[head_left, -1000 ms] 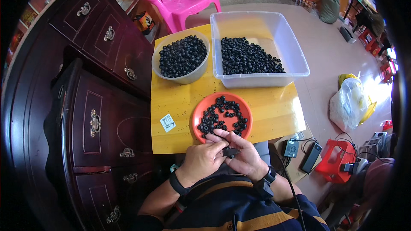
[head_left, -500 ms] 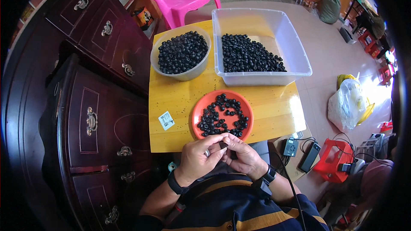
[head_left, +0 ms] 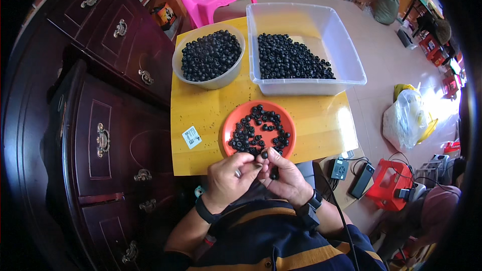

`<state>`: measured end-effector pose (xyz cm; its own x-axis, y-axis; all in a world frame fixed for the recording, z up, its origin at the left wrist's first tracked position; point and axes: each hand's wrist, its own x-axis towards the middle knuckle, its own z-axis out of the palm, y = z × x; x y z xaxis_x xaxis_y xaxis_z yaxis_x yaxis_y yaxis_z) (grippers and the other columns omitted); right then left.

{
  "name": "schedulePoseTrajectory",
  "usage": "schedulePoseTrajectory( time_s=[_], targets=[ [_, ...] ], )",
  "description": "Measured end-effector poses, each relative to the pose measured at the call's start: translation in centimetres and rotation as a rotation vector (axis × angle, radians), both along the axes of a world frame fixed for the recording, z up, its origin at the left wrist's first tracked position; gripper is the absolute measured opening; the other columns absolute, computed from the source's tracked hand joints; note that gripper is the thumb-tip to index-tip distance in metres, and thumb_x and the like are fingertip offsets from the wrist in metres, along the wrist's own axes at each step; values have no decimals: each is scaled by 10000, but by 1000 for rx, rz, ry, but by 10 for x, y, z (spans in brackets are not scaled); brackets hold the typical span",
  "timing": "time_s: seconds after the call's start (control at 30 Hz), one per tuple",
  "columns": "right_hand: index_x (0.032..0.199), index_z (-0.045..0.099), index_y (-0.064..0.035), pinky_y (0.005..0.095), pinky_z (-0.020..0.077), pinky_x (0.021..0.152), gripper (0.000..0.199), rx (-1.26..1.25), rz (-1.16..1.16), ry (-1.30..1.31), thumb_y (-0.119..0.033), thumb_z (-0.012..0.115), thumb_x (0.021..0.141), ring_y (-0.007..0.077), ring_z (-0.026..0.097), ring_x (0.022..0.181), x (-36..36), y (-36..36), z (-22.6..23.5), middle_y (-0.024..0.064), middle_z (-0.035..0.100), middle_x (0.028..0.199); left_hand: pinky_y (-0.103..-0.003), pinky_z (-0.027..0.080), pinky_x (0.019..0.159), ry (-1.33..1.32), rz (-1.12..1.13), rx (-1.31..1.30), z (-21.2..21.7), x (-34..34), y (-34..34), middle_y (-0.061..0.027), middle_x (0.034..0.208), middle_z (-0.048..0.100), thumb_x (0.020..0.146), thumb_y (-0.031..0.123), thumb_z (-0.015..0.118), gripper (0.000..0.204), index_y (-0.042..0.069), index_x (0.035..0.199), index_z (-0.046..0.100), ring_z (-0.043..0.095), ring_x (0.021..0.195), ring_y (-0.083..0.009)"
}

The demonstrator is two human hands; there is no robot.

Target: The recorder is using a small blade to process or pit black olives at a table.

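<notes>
Both hands meet just below the near edge of the surface (head_left: 211,115). The left hand (head_left: 232,180) pinches a small black bead-like piece (head_left: 264,154) at its fingertips, and the right hand (head_left: 287,179) closes in against it, thumb and forefinger pressed to the same spot, with a further dark piece (head_left: 274,173) showing against its palm. What exactly passes between the fingertips is too small to tell.

To handle this well, I'd judge a light fingertip grip counts, hands kept close over the lap so a dropped piece stays near.

Just beyond the fingers sits the orange plate (head_left: 228,129), scattered with more black pieces. Farther out stand a round grey bowl (head_left: 176,65) and a clear rectangular tub (head_left: 346,55), both loaded with the same pieces. A small white tag (head_left: 191,137) lies left of the plate; dark wooden drawers (head_left: 110,135) flank the left.
</notes>
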<state>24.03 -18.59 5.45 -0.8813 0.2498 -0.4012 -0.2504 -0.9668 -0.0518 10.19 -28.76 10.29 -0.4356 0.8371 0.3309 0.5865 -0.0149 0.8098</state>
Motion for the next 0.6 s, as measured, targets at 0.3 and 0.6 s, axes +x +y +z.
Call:
schedulePoseTrajectory(
  time_s=[0.3, 0.6],
  targets=[
    [981, 603, -145, 221, 506, 697, 98, 9, 55, -29, -224, 656, 960, 69, 597, 754, 5, -1, 4, -19, 643, 919, -309, 462, 536, 41, -86, -196, -1, -11, 2, -80, 672, 613, 868, 314, 750, 330, 25, 940, 608, 601, 564, -196],
    [994, 588, -140, 202, 501, 624, 77, 200, 65, 58, -208, 623, 981, 54, 594, 739, 14, 2, -10, -49, 616, 876, -289, 428, 526, -153, -173, -240, 0, -1, 17, -56, 652, 593, 907, 252, 707, 264, 21, 855, 591, 540, 559, -121]
  ],
)
